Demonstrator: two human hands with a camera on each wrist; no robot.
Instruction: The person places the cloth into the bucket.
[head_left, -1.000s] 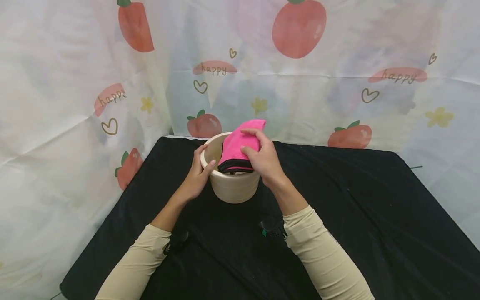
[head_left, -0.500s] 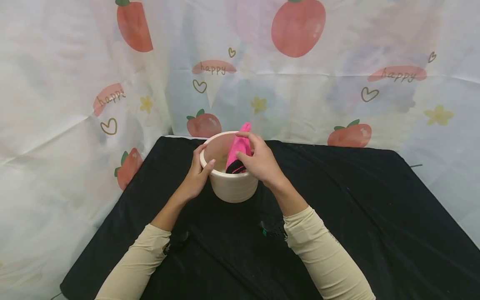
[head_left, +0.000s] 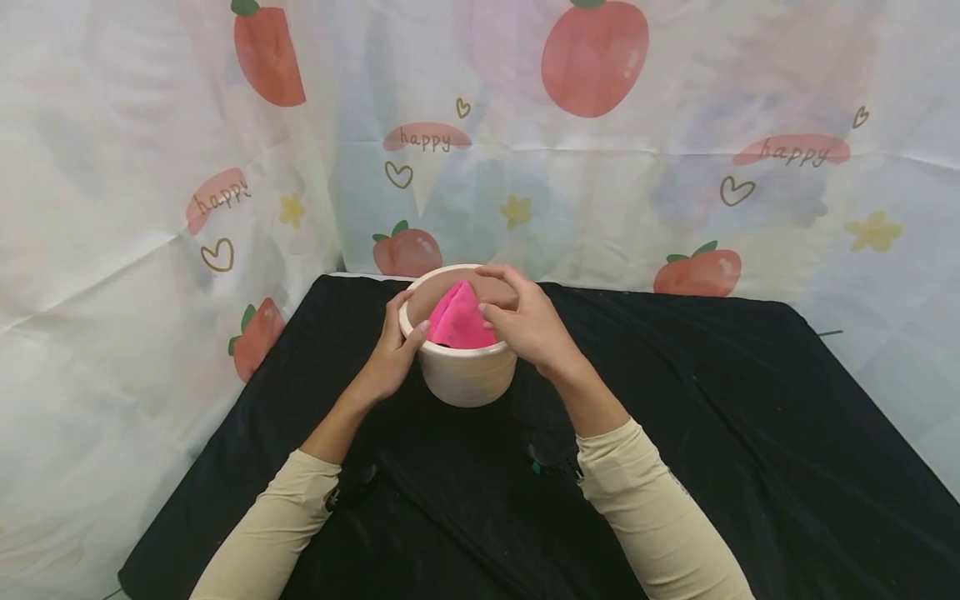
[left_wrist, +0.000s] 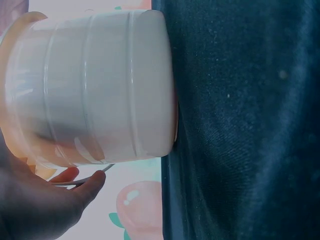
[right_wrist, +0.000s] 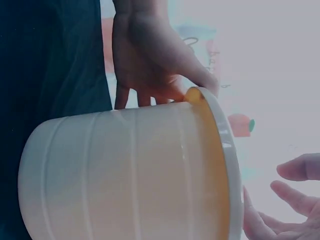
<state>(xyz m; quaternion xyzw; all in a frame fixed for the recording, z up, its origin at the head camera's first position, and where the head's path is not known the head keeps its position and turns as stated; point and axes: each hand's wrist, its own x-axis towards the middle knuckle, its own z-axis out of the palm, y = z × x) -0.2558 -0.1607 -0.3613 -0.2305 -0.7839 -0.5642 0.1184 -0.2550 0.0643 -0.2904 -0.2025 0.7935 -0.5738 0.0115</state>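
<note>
A cream plastic bucket [head_left: 468, 375] with ribbed sides stands upright on the black cloth. My left hand [head_left: 390, 354] grips its left rim, thumb over the near edge and fingers round the outside. In the left wrist view, part of a thin handle [left_wrist: 70, 184] shows by those fingers. Inside the bucket lies a pink cloth item [head_left: 461, 321], peaked in the middle, its lower part hidden by the wall. My right hand [head_left: 528, 321] hovers at the right rim, its thumb right beside the pink cloth. In the right wrist view its thumb and fingers are spread with nothing between them.
A black cloth [head_left: 675, 433] covers the table under the bucket. Behind and to the left hangs a pale curtain [head_left: 630, 208] printed with fruit and hearts, close to the table's back edge.
The pink cloth has gone from the right hand's grip, above the rim, down into the bucket. The right hand's fingers have let go of it. The left hand keeps its grip.
</note>
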